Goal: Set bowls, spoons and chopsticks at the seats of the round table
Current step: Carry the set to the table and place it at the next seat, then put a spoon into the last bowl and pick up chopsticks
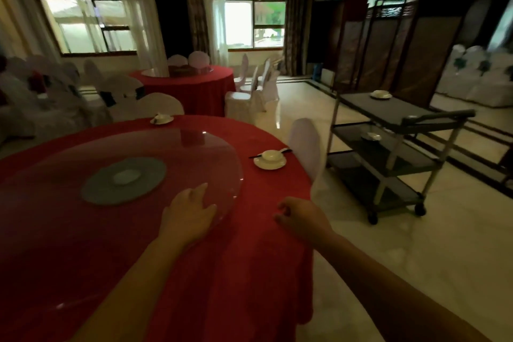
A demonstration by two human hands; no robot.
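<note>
Left hand [188, 214]: fingers relaxed, spread, empty, over near rim of glass turntable [194, 153]. Right hand [301, 216]: fingers loosely curled, nothing held, above red tablecloth [249, 258] by table edge. I see nearest bowl [269, 155] upright on saucer [268, 166], beyond right hand, well apart. Black chopsticks [254, 156] behind bowl, long axis left-right (tip end unclear). Second bowl set [161, 119] at far edge. Another bowl [381, 94] on trolley [433, 116] top shelf.
</note>
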